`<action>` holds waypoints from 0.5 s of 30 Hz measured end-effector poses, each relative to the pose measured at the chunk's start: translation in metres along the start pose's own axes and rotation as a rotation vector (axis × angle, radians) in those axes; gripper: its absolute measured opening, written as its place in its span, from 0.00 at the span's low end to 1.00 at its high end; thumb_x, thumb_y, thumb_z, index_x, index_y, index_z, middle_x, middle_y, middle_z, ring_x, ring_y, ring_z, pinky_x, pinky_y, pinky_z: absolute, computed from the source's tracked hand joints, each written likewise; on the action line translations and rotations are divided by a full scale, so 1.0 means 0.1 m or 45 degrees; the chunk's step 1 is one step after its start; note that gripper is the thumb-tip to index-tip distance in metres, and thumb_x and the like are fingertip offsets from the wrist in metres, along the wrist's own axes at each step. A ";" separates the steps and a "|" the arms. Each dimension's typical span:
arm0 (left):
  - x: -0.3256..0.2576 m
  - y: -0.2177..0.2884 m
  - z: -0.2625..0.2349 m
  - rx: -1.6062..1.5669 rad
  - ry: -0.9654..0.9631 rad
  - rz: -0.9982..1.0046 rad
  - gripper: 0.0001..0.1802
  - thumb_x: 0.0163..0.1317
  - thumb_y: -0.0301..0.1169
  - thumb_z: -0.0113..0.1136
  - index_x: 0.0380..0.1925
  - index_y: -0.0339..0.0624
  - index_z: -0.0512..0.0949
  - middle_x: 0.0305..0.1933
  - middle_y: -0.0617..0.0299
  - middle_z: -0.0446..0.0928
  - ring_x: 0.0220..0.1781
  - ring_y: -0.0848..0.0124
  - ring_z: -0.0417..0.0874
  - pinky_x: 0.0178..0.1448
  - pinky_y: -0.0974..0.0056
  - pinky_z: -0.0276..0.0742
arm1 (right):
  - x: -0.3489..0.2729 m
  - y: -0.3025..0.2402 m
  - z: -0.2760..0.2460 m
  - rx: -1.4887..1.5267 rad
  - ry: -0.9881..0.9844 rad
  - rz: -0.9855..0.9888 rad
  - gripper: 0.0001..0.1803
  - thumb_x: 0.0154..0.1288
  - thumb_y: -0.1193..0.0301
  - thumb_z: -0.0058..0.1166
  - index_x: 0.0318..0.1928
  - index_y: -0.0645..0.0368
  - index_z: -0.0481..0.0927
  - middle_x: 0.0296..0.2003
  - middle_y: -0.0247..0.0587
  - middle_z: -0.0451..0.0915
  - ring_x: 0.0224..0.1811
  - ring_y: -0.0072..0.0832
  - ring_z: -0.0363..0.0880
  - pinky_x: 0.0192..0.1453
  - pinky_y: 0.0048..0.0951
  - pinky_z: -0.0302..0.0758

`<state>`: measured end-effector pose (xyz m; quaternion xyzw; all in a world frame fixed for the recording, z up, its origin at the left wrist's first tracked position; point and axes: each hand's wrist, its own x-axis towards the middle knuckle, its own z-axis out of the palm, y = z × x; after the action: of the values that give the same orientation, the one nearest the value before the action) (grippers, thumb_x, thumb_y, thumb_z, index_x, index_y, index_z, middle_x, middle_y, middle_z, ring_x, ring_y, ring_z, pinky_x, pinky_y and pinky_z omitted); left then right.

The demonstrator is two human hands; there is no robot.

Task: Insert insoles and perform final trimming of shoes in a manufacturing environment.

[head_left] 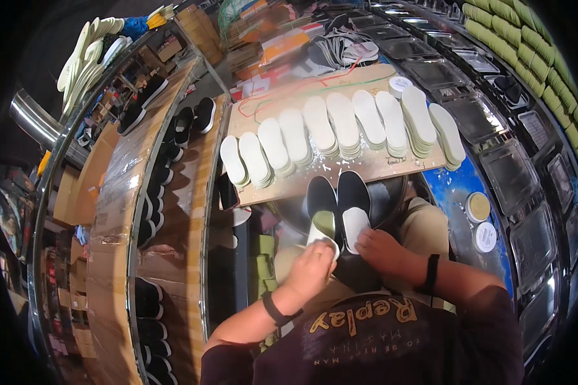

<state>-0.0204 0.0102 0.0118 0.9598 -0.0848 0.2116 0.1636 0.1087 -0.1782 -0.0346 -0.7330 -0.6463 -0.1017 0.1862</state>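
Two black slip-on shoes stand side by side in front of me, toes pointing away, the left shoe and the right shoe. My left hand pinches the heel end of a bent insole, whose greenish side shows as its front reaches into the left shoe. A white insole lies in the opening of the right shoe, and the closed fingers of my right hand grip its edge near the heel. Just beyond the shoes, several stacks of white insoles line a wooden board.
At left, a shelf carries rows of black shoes. To the right is a blue surface with a yellowish tin and a white-lidded tin. Beyond it runs a rack of metal trays. Green bundles are stacked far right.
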 end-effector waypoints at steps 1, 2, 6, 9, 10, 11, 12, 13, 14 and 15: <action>0.00 0.01 0.04 -0.001 0.001 0.006 0.11 0.48 0.26 0.67 0.28 0.38 0.73 0.37 0.56 0.78 0.36 0.56 0.80 0.37 0.56 0.77 | 0.02 0.06 0.11 -0.064 -0.052 0.016 0.07 0.48 0.68 0.52 0.26 0.57 0.78 0.31 0.38 0.71 0.38 0.35 0.73 0.40 0.34 0.73; -0.01 0.01 0.08 -0.221 -0.089 -0.031 0.12 0.47 0.26 0.66 0.30 0.39 0.72 0.37 0.56 0.77 0.37 0.55 0.80 0.38 0.56 0.77 | 0.04 0.12 0.22 -0.121 -0.103 0.028 0.07 0.47 0.68 0.53 0.23 0.57 0.78 0.30 0.39 0.72 0.37 0.35 0.73 0.40 0.34 0.73; 0.14 0.03 0.01 -0.441 -0.232 -0.055 0.11 0.47 0.22 0.63 0.30 0.41 0.71 0.35 0.55 0.75 0.40 0.52 0.78 0.41 0.57 0.75 | 0.10 0.34 0.52 -0.008 0.090 0.041 0.07 0.47 0.67 0.54 0.19 0.55 0.77 0.27 0.38 0.71 0.34 0.35 0.73 0.41 0.34 0.73; 0.17 -0.03 0.03 -0.201 -0.308 -0.030 0.09 0.47 0.18 0.59 0.27 0.40 0.70 0.32 0.55 0.73 0.39 0.52 0.78 0.40 0.57 0.74 | 0.17 0.42 0.58 0.026 -0.161 0.283 0.05 0.52 0.67 0.53 0.24 0.53 0.77 0.27 0.35 0.71 0.33 0.35 0.74 0.36 0.40 0.71; 0.16 -0.06 0.05 -0.185 -0.389 -0.063 0.08 0.46 0.17 0.57 0.25 0.39 0.69 0.32 0.55 0.73 0.39 0.51 0.77 0.39 0.56 0.73 | 0.20 0.43 0.56 0.066 -0.316 0.350 0.05 0.52 0.66 0.54 0.24 0.52 0.78 0.25 0.35 0.72 0.32 0.36 0.75 0.37 0.40 0.71; 0.17 -0.10 0.04 -0.182 -0.387 -0.063 0.08 0.46 0.17 0.57 0.25 0.39 0.69 0.32 0.55 0.73 0.39 0.51 0.77 0.39 0.56 0.73 | 0.22 0.44 0.51 0.101 -0.470 0.423 0.05 0.51 0.66 0.55 0.23 0.51 0.78 0.23 0.35 0.72 0.30 0.37 0.76 0.37 0.39 0.71; 0.17 -0.14 0.02 -0.430 -0.488 -0.071 0.08 0.47 0.17 0.55 0.27 0.38 0.70 0.34 0.54 0.73 0.40 0.51 0.77 0.39 0.55 0.73 | 0.21 0.42 0.50 0.100 -0.467 0.420 0.05 0.51 0.66 0.55 0.23 0.51 0.78 0.23 0.35 0.72 0.30 0.37 0.76 0.37 0.39 0.71; 0.18 -0.19 0.00 -0.679 -0.587 -0.079 0.08 0.47 0.17 0.54 0.28 0.38 0.70 0.35 0.54 0.73 0.40 0.51 0.77 0.39 0.55 0.73 | 0.18 0.37 0.51 -0.006 -0.213 0.251 0.05 0.50 0.66 0.55 0.23 0.50 0.81 0.25 0.35 0.75 0.32 0.37 0.78 0.37 0.40 0.72; 0.18 -0.28 0.01 -0.681 -0.585 -0.076 0.08 0.47 0.17 0.54 0.28 0.38 0.70 0.35 0.54 0.73 0.40 0.51 0.77 0.39 0.55 0.73 | 0.15 0.35 0.50 -0.115 0.036 0.083 0.05 0.49 0.66 0.56 0.23 0.49 0.83 0.26 0.36 0.77 0.33 0.37 0.80 0.37 0.40 0.72; 0.16 -0.39 0.04 -0.569 -0.591 -0.040 0.08 0.49 0.18 0.54 0.30 0.38 0.71 0.36 0.54 0.74 0.42 0.50 0.77 0.40 0.54 0.74 | 0.13 0.36 0.51 -0.116 0.036 0.083 0.05 0.49 0.66 0.56 0.23 0.49 0.83 0.26 0.36 0.77 0.33 0.37 0.80 0.37 0.40 0.72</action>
<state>0.0045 0.0434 0.0049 0.9240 -0.1495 -0.0392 0.3498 0.1414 -0.1494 -0.0816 -0.7598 -0.6141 -0.1351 0.1651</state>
